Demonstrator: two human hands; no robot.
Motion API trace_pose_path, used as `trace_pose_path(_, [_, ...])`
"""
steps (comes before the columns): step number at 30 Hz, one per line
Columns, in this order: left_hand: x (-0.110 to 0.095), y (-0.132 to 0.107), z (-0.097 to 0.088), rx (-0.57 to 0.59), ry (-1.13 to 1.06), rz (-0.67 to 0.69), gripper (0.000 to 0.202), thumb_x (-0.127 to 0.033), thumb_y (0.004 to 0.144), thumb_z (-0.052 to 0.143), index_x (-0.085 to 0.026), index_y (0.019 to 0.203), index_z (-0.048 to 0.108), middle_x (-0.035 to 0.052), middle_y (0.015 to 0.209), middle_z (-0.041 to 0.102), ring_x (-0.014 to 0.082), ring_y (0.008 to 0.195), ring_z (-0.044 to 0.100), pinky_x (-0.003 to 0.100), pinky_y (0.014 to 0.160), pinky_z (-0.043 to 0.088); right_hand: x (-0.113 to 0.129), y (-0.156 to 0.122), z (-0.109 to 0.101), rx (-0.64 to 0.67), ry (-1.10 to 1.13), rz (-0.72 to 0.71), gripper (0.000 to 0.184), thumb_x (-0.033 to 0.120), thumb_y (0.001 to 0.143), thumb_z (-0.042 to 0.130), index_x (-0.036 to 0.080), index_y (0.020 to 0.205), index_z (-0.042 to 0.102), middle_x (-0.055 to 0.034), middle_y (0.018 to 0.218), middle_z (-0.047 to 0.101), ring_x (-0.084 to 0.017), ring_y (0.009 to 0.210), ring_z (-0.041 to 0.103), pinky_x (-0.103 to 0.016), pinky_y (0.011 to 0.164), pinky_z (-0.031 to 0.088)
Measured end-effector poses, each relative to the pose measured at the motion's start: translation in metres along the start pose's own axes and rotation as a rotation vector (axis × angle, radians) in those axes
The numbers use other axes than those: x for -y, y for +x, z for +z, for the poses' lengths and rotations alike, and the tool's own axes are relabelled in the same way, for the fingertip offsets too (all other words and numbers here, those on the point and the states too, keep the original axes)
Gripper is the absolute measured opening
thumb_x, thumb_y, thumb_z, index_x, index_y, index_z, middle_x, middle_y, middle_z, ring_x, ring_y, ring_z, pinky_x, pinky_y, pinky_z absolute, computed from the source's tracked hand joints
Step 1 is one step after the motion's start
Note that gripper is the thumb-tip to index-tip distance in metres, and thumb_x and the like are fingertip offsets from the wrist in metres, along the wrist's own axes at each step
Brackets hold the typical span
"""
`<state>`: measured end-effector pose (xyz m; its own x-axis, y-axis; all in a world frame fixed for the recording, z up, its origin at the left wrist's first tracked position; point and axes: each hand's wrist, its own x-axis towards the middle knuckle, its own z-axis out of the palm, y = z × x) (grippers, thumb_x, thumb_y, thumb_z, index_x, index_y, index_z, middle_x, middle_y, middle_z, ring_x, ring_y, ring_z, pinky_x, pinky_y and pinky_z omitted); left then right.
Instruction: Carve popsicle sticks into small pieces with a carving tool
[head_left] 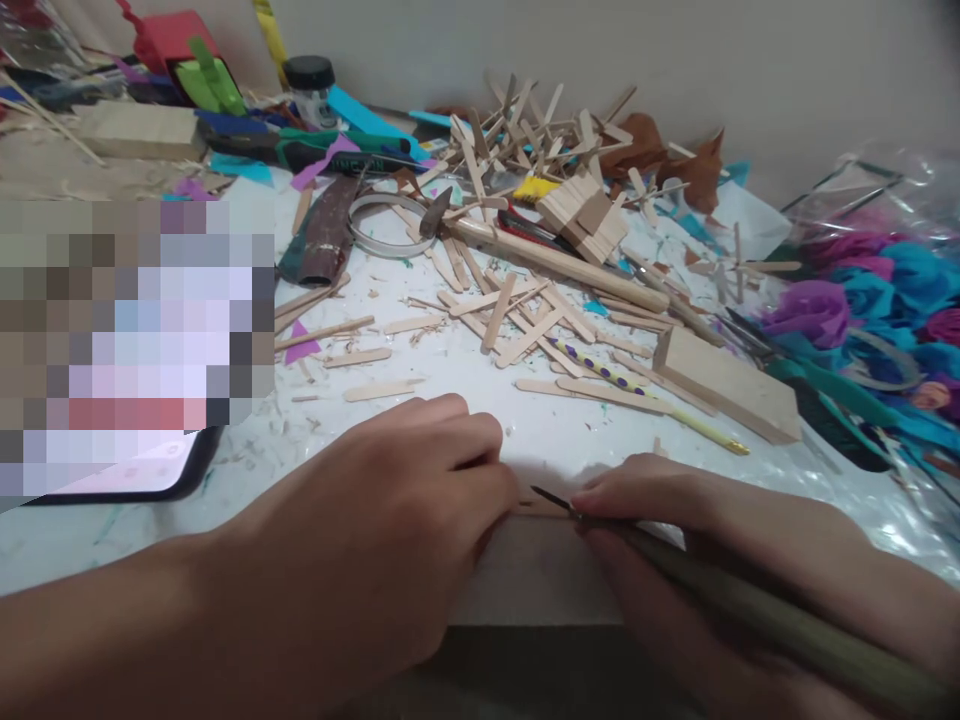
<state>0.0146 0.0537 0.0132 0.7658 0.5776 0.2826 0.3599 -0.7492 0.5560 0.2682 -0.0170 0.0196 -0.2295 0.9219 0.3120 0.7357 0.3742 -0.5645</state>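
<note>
My left hand (397,500) is closed at the near edge of the table, its fingers pressing down on a thin craft stick (546,509). Only a short length of that stick shows between my two hands. In my right hand (697,510) is a slim tool (750,600) with a thick greenish-brown handle and a narrow, dark, pointed blade. Thumb and fingers pinch it close to the blade, whose tip is just above the stick, near my left fingertips. Whether the tip touches the wood I cannot tell.
Beyond my hands lie loose craft sticks (517,320), a hammer (555,260), a yellow pencil (652,396) and a wooden block (727,385). A phone (150,485) is at the left. Green-handled scissors (840,415) and crepe paper flowers (810,312) are on the right.
</note>
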Motion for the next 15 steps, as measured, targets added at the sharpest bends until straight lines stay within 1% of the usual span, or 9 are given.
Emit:
trace_pose_path(1, [0.0, 0.001, 0.0, 0.004, -0.002, 0.002, 0.035, -0.001, 0.105, 0.054, -0.019, 0.09, 0.08, -0.0002, 0.087, 0.073, 0.0177, 0.081, 0.063, 0.033, 0.075, 0.049, 0.001, -0.001, 0.0, 0.012, -0.06, 0.031, 0.015, 0.03, 0.109, 0.065, 0.037, 0.103, 0.077, 0.0036, 0.088, 0.087, -0.019, 0.065, 0.08, -0.028, 0.057, 0.061])
trace_pose_path(3, [0.0, 0.001, -0.001, 0.009, -0.005, -0.001, 0.034, -0.001, 0.105, 0.055, -0.019, 0.09, 0.079, -0.0006, 0.087, 0.072, 0.0175, 0.081, 0.063, 0.033, 0.075, 0.048, 0.004, -0.001, -0.001, 0.047, -0.168, 0.098, 0.021, 0.041, 0.11, 0.063, 0.038, 0.095, 0.079, 0.0045, 0.079, 0.084, -0.019, 0.06, 0.079, -0.029, 0.056, 0.061])
trace_pose_path(6, [-0.002, 0.001, -0.002, 0.023, -0.016, 0.003, 0.034, -0.001, 0.106, 0.054, -0.02, 0.091, 0.078, -0.0014, 0.087, 0.072, 0.0171, 0.082, 0.062, 0.032, 0.075, 0.048, 0.006, 0.003, -0.007, 0.08, -0.22, 0.131, 0.032, 0.052, 0.112, 0.058, 0.038, 0.093, 0.08, 0.0045, 0.073, 0.08, -0.019, 0.056, 0.076, -0.029, 0.052, 0.062])
trace_pose_path(7, [-0.002, 0.001, -0.003, 0.026, -0.017, 0.012, 0.035, 0.0, 0.105, 0.054, -0.02, 0.092, 0.078, -0.0013, 0.087, 0.072, 0.0172, 0.082, 0.063, 0.032, 0.075, 0.048, 0.005, 0.005, -0.01, 0.087, -0.215, 0.119, 0.033, 0.052, 0.112, 0.057, 0.038, 0.093, 0.08, 0.0046, 0.074, 0.081, -0.018, 0.055, 0.076, -0.029, 0.049, 0.061])
trace_pose_path(9, [-0.002, 0.001, -0.003, 0.027, -0.021, 0.017, 0.034, 0.001, 0.104, 0.054, -0.02, 0.093, 0.078, -0.0008, 0.088, 0.072, 0.0171, 0.083, 0.062, 0.032, 0.075, 0.048, 0.003, 0.009, -0.014, 0.136, -0.186, 0.047, 0.025, 0.048, 0.111, 0.063, 0.038, 0.098, 0.081, 0.0058, 0.079, 0.084, -0.017, 0.056, 0.079, -0.027, 0.045, 0.06])
trace_pose_path(11, [-0.002, 0.001, -0.004, 0.02, -0.037, 0.002, 0.033, 0.001, 0.104, 0.054, -0.02, 0.093, 0.078, -0.0007, 0.088, 0.071, 0.0166, 0.082, 0.062, 0.031, 0.075, 0.048, 0.0, 0.01, -0.016, 0.193, -0.143, -0.034, 0.01, 0.04, 0.107, 0.073, 0.038, 0.104, 0.082, 0.0071, 0.085, 0.088, -0.018, 0.061, 0.083, -0.025, 0.047, 0.062])
trace_pose_path(12, [-0.002, 0.0, -0.004, 0.02, -0.047, -0.006, 0.032, 0.0, 0.105, 0.055, -0.02, 0.091, 0.077, -0.0008, 0.088, 0.069, 0.0163, 0.081, 0.061, 0.031, 0.076, 0.048, -0.001, 0.009, -0.016, 0.186, -0.118, -0.05, 0.007, 0.036, 0.105, 0.075, 0.039, 0.106, 0.081, 0.0071, 0.089, 0.089, -0.018, 0.065, 0.084, -0.025, 0.051, 0.064])
trace_pose_path(13, [-0.001, 0.0, -0.004, 0.025, -0.055, -0.012, 0.032, 0.0, 0.105, 0.056, -0.02, 0.091, 0.076, -0.0009, 0.088, 0.069, 0.0161, 0.081, 0.061, 0.031, 0.077, 0.048, -0.001, 0.008, -0.016, 0.154, -0.118, -0.003, 0.007, 0.036, 0.106, 0.074, 0.039, 0.106, 0.08, 0.0066, 0.093, 0.09, -0.019, 0.069, 0.085, -0.027, 0.056, 0.066])
trace_pose_path(15, [0.0, 0.0, -0.003, 0.031, -0.057, -0.018, 0.031, 0.0, 0.106, 0.056, -0.019, 0.09, 0.076, -0.0008, 0.088, 0.068, 0.0162, 0.082, 0.06, 0.031, 0.077, 0.048, -0.001, 0.006, -0.015, 0.12, -0.133, 0.055, 0.011, 0.041, 0.109, 0.067, 0.041, 0.107, 0.078, 0.0076, 0.096, 0.09, -0.019, 0.071, 0.085, -0.031, 0.058, 0.066])
